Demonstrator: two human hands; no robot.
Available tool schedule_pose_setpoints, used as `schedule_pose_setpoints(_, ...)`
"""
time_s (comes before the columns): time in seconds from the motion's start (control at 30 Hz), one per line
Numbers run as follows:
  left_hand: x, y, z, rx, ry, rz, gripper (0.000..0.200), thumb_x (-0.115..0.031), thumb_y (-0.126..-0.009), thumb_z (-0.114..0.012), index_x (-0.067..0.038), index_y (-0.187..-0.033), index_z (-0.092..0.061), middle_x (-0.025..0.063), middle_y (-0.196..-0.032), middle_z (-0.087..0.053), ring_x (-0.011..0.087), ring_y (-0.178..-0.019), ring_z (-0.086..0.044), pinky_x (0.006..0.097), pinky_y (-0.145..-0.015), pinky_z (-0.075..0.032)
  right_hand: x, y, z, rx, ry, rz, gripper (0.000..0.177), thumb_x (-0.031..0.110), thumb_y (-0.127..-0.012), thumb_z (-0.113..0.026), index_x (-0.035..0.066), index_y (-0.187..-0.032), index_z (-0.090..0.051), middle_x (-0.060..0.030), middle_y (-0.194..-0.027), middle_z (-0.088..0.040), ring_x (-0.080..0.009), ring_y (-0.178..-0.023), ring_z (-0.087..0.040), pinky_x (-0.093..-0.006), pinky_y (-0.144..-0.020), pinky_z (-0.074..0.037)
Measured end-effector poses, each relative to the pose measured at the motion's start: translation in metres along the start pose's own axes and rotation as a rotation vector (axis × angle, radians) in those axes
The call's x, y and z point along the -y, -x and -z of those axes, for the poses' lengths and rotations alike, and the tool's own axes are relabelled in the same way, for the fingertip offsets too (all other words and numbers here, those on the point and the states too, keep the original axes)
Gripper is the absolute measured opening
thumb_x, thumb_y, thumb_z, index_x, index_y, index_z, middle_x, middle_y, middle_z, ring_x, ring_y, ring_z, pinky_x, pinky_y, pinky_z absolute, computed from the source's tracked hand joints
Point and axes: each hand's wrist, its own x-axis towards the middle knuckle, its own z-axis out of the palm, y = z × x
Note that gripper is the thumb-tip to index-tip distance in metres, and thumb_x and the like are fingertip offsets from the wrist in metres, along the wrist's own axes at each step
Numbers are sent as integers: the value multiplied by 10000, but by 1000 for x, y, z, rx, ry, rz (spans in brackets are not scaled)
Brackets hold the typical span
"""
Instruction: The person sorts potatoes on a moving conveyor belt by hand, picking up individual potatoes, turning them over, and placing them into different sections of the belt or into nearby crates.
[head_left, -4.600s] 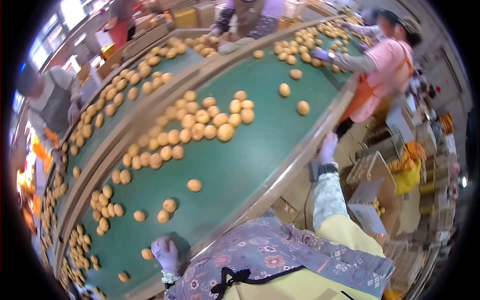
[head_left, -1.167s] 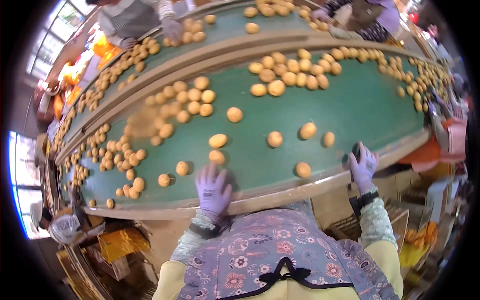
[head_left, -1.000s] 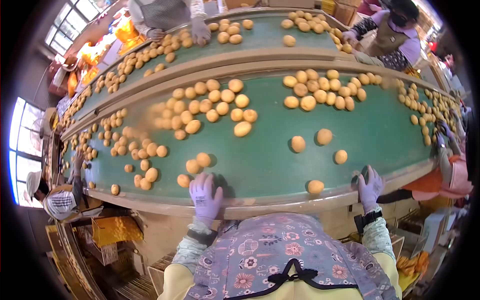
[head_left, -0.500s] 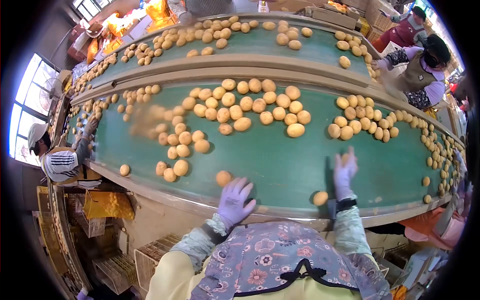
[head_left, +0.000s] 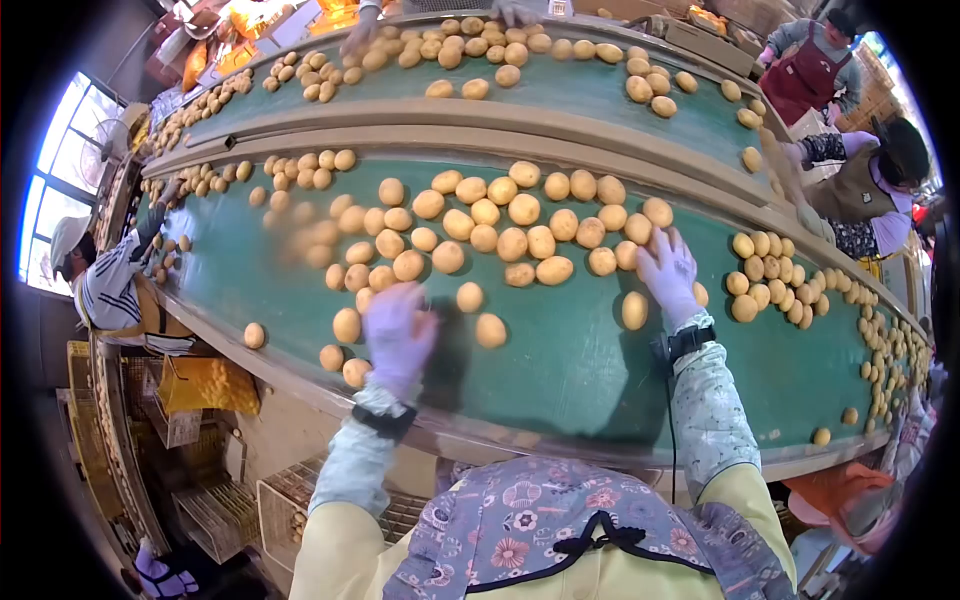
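Note:
Round yellow-brown potatoes [head_left: 523,209] lie in a loose band across the green belt [head_left: 560,350]. My left hand [head_left: 400,335], in a purple glove, is smeared by motion beside the potatoes at the near left of the band; its fingers and anything in them are unclear. Farther right, my gloved right hand [head_left: 670,272] reaches over the belt with fingers apart, its fingertips beside potatoes at the band's right end. A single potato [head_left: 634,311] lies just left of that hand, and another [head_left: 490,331] lies right of my left hand.
A raised divider [head_left: 480,125] separates this belt from a second belt with potatoes. Co-workers stand at the left [head_left: 110,290] and right [head_left: 865,185]; gloved hands show at the far belt. Wire crates [head_left: 290,500] stand below the near edge.
My left hand has moved up and left from the near edge; my right hand has moved forward to the potatoes, its fingers now spread. The right-hand potato cluster has shifted right.

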Motion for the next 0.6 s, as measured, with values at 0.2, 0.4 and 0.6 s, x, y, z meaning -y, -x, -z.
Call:
schedule_pose_setpoints(0.2, -80, -73, -116, 468, -51, -70, 487, -408, -940, -745, -179, -1366, -682, 107, -1183, -655, 343, -1134, -655, 527, -969, -503, 67, 76, -25, -30, 114, 119, 935, 591, -944, -769, 119, -1700, -486, -231, -1761, -421, -480, -1652, -313, -737, -1326, -124)
schedule_pose_setpoints(0.4, -59, -24, -99, 722, 236, -53, 387, -507, -1040, -699, -173, -1231, -651, 164, -1186, -680, 425, -1092, -725, 549, -969, -565, 119, 171, -13, 28, -207, 167, 733, 280, -927, -831, 102, -1599, -598, -219, -1608, -572, -485, -1540, -455, -605, -1281, -370)
schedule_pose_setpoints(0.6, -8, 34, -1, 591, 1629, 1218, 360, -308, -1186, -579, -31, -1411, -630, 78, -1207, -663, 234, -1139, -721, 326, -974, -585, 218, 158, 49, 557, -803, -107, 680, 222, -986, -812, 18, -1594, -584, -229, -1363, -726, -324, -1158, -734, -427, -1041, -562)
